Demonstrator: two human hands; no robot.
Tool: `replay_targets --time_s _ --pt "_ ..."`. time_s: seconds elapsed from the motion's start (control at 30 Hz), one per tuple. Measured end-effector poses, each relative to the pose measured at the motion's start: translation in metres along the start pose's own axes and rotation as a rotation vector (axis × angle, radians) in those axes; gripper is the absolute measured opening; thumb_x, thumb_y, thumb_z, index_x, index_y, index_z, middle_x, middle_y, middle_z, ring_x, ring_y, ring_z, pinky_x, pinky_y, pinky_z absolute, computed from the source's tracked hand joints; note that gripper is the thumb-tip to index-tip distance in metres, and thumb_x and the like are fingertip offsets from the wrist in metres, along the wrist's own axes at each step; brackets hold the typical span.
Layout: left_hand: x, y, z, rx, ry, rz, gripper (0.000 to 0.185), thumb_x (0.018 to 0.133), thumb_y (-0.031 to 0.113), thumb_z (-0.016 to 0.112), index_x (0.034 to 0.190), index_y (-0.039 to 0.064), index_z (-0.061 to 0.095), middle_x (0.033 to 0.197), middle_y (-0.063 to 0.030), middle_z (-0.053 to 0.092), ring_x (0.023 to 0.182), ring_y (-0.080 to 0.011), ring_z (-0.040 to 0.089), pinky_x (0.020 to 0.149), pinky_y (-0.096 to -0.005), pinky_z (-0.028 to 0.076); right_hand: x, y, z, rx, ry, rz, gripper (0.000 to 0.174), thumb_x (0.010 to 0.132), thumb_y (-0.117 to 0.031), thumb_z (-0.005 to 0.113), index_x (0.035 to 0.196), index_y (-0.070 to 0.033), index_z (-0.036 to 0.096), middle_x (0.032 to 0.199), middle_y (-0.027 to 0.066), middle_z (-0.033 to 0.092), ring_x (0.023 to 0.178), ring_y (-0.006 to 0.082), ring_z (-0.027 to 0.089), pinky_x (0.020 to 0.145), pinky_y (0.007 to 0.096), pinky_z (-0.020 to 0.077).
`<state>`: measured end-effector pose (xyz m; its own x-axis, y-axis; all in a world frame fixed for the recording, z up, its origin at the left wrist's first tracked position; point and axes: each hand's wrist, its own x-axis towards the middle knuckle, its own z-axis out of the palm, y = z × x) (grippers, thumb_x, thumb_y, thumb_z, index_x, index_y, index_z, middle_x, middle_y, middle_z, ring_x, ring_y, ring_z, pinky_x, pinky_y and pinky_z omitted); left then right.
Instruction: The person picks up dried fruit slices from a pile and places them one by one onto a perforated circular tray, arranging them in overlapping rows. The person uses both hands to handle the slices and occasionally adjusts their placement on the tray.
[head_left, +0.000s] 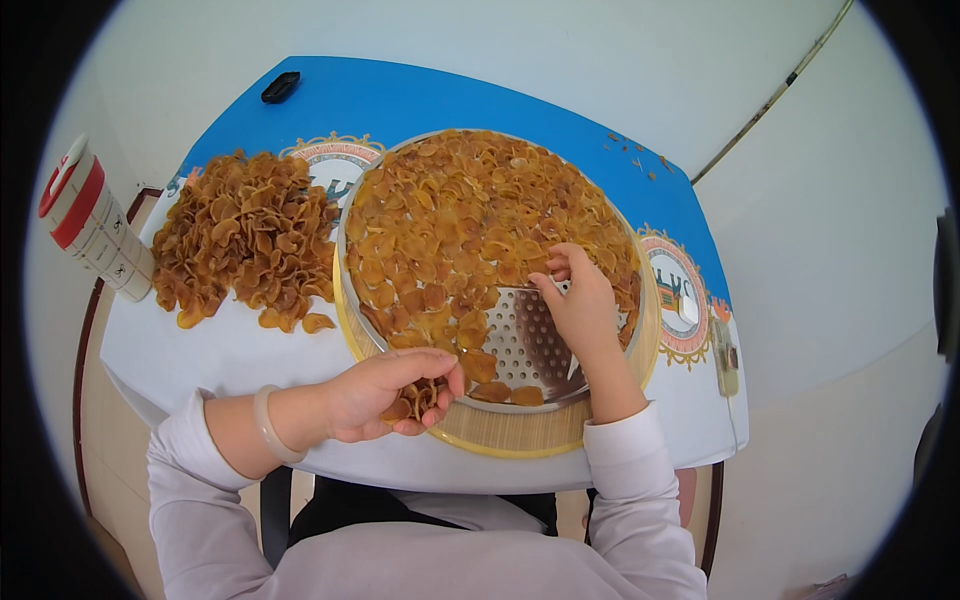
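Note:
Thin brown dried slices cover most of a round perforated metal tray, whose holes show bare at the lower right. The tray rests on a round woven board with a yellow rim. My left hand, a pale bangle at its wrist, is curled around several slices at the tray's lower left edge. Over the right part of the tray is my right hand, thumb and fingertips a little apart just above the slices; whether a slice is between them cannot be told. A heap of the same slices lies left of the tray.
A tumbler with a red band stands at the table's left edge. A small black dish is at the back left. Slice crumbs lie at the back right. A phone-like object with a cable and a small white object are at the right.

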<state>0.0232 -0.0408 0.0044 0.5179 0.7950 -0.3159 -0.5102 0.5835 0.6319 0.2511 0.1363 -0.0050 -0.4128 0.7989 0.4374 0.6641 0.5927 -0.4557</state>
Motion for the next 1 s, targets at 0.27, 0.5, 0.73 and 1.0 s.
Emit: replay_targets --time_s 0.27,0.5,0.73,1.0 --pt "0.007 0.000 -0.003 -0.139 -0.025 -0.069 0.045 0.105 0.047 0.044 0.098 0.006 0.062 0.083 -0.0030 0.053 0.068 -0.0127 0.050 0.043 -0.0208 0.036 0.003 -0.026 -0.048 0.613 -0.033 0.159 0.024 0.091 -0.010 0.073 0.113 -0.005 0.065 0.090 0.0001 0.069 0.078 0.0058 0.062 0.068 0.0203 0.0482" --pt "0.026 -0.020 0.031 -0.400 -0.013 -0.092 0.049 0.105 0.052 0.042 0.100 0.007 0.061 0.086 -0.0037 0.052 0.069 -0.0135 0.047 0.044 -0.0204 0.035 -0.019 -0.041 -0.070 0.801 -0.583 0.018 0.008 0.090 -0.009 0.075 0.096 -0.004 0.073 0.078 -0.0046 0.067 0.068 0.0002 0.057 0.060 0.0177 0.0439" --pt "0.042 -0.028 0.020 -0.336 -0.255 -0.188 0.062 0.102 0.063 0.034 0.095 0.006 0.058 0.085 -0.0043 0.050 0.067 -0.0132 0.046 0.043 -0.0201 0.035 -0.024 -0.022 -0.040 0.655 -0.286 -0.078 0.010 0.090 -0.008 0.075 0.083 -0.003 0.070 0.072 -0.0038 0.062 0.061 0.0020 0.048 0.053 0.0204 0.0359" --pt "0.044 -0.028 0.011 -0.188 -0.400 -0.197 0.068 0.099 0.070 0.031 0.092 0.007 0.054 0.084 -0.0023 0.048 0.063 -0.0095 0.047 0.039 -0.0178 0.032 -0.032 -0.022 -0.024 0.461 -0.015 -0.412 0.010 0.086 -0.010 0.074 0.078 -0.007 0.068 0.064 0.0021 0.060 0.050 0.0119 0.050 0.047 0.0253 0.0368"
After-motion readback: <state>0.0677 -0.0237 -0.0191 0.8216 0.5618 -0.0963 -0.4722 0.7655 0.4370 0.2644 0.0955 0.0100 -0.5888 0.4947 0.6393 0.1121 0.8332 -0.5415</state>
